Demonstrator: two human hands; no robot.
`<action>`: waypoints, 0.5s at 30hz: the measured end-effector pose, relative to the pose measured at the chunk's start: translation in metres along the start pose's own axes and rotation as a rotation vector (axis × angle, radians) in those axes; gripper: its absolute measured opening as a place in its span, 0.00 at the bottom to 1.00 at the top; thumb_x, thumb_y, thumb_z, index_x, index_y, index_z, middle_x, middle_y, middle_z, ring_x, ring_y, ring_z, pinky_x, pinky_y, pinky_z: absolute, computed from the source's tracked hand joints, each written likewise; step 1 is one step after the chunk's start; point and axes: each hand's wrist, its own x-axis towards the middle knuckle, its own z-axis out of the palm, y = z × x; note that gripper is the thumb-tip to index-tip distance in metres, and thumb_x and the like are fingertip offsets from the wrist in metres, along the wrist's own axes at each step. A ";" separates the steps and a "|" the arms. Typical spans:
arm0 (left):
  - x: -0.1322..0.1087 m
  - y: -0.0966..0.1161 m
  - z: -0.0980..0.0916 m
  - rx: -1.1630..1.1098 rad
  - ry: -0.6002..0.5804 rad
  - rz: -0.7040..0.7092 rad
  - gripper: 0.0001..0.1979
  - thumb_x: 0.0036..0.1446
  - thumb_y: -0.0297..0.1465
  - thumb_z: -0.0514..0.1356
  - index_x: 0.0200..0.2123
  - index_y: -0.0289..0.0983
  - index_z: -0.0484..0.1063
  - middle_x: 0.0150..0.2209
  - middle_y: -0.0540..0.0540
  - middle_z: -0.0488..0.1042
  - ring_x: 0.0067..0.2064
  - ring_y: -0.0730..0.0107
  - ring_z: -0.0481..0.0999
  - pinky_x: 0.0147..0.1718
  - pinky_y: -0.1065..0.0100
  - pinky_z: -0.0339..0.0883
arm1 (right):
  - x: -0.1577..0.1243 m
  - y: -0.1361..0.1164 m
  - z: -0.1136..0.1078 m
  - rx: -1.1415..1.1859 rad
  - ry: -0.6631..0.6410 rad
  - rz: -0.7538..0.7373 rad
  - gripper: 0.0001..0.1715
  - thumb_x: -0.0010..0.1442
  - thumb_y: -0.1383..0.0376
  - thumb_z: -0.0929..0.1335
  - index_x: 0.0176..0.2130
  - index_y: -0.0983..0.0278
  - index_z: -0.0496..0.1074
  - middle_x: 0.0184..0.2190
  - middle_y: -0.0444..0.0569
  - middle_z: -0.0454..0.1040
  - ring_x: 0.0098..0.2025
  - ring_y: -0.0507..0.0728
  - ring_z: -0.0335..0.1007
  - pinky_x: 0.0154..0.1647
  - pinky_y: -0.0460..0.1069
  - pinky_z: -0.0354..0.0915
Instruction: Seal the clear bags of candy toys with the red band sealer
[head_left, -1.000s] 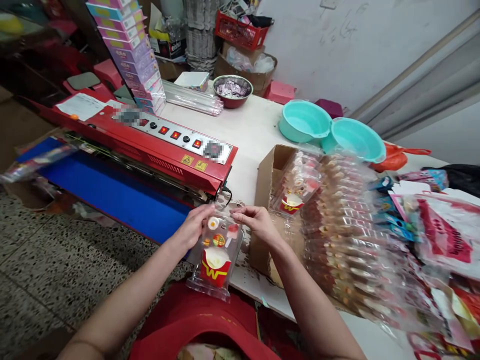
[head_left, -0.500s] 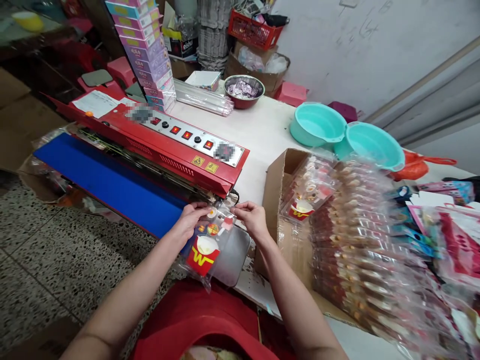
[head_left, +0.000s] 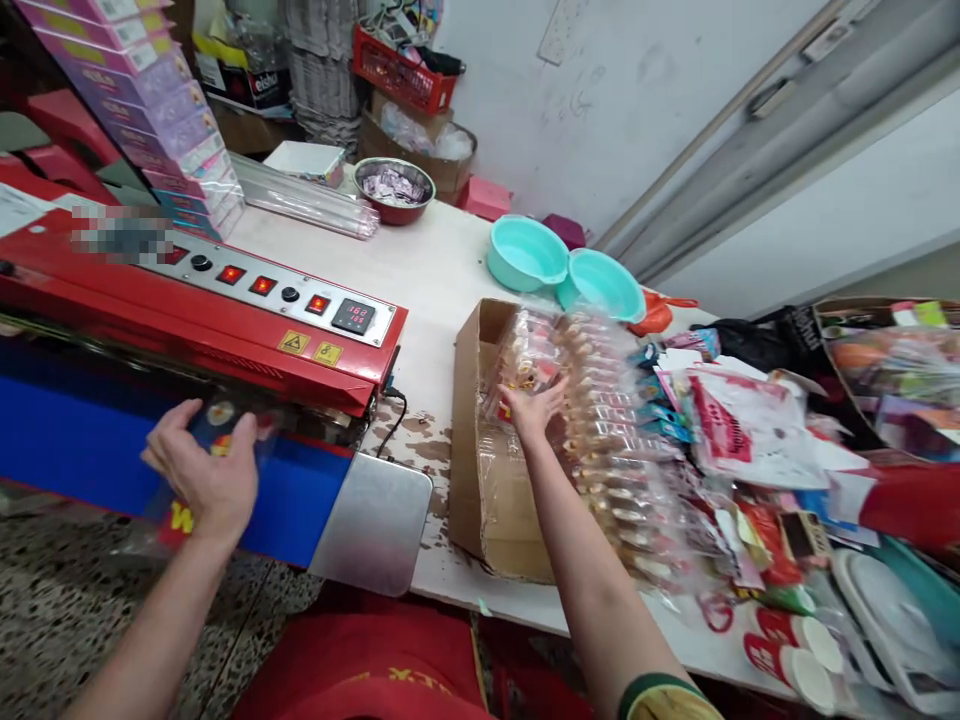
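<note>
My left hand (head_left: 204,478) is over the blue conveyor belt (head_left: 289,505) of a red sealing machine (head_left: 315,365). Its thumb and fingers are apart, resting on a clear plastic bag (head_left: 180,520) that holds small toy food pieces and a red-and-yellow fries carton. The bag's upper edge lies at the machine's slot, and my hand covers part of it. Further right, my right hand (head_left: 534,408) reaches into a cardboard box (head_left: 469,440), fingers spread at a similar filled bag (head_left: 529,345). Whether the fingertips grip that bag is not visible.
A long row of filled bags (head_left: 611,430) stands in and beside the box. A metal plate (head_left: 375,520) adjoins the belt. Behind are turquoise basins (head_left: 527,250), a metal bowl (head_left: 395,190) and stacked boxes (head_left: 150,110). Loose packaging (head_left: 750,430) and cups (head_left: 780,660) crowd the right.
My left hand has moved left along the belt with the bag. My right hand has left that bag and reached right to the box. The view has turned right.
</note>
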 end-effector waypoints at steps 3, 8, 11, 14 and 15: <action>-0.037 0.028 -0.002 -0.094 -0.091 0.222 0.24 0.51 0.36 0.65 0.49 0.33 0.67 0.51 0.35 0.71 0.57 0.50 0.67 0.58 0.48 0.56 | 0.011 0.012 0.016 -0.058 -0.113 0.114 0.74 0.38 0.60 0.77 0.66 0.78 0.33 0.59 0.77 0.54 0.62 0.75 0.52 0.62 0.63 0.50; -0.083 0.077 0.008 -0.338 -0.406 0.147 0.16 0.57 0.35 0.61 0.47 0.36 0.68 0.47 0.39 0.73 0.52 0.58 0.71 0.54 0.55 0.63 | -0.016 -0.026 -0.029 -0.061 -0.087 0.013 0.76 0.38 0.55 0.76 0.68 0.70 0.30 0.61 0.71 0.53 0.63 0.76 0.51 0.60 0.65 0.53; -0.089 0.113 0.020 -0.625 -0.769 -0.083 0.21 0.56 0.35 0.62 0.52 0.39 0.65 0.50 0.40 0.73 0.52 0.61 0.73 0.53 0.58 0.66 | -0.057 -0.061 -0.071 -0.061 -0.126 -0.175 0.76 0.39 0.51 0.76 0.69 0.66 0.29 0.62 0.69 0.52 0.61 0.77 0.53 0.58 0.68 0.55; -0.083 0.148 0.033 -0.970 -1.079 -0.368 0.33 0.49 0.34 0.67 0.57 0.39 0.58 0.56 0.37 0.69 0.56 0.58 0.70 0.52 0.58 0.66 | -0.106 -0.081 -0.091 -0.018 -0.253 -0.356 0.76 0.40 0.49 0.76 0.69 0.66 0.30 0.60 0.69 0.56 0.59 0.76 0.58 0.55 0.68 0.60; -0.080 0.155 0.037 -1.065 -1.137 -0.457 0.35 0.48 0.34 0.68 0.57 0.39 0.57 0.56 0.37 0.70 0.56 0.57 0.71 0.51 0.59 0.67 | -0.119 -0.084 -0.092 0.018 -0.318 -0.403 0.75 0.41 0.49 0.76 0.69 0.65 0.31 0.59 0.68 0.57 0.58 0.75 0.59 0.54 0.68 0.61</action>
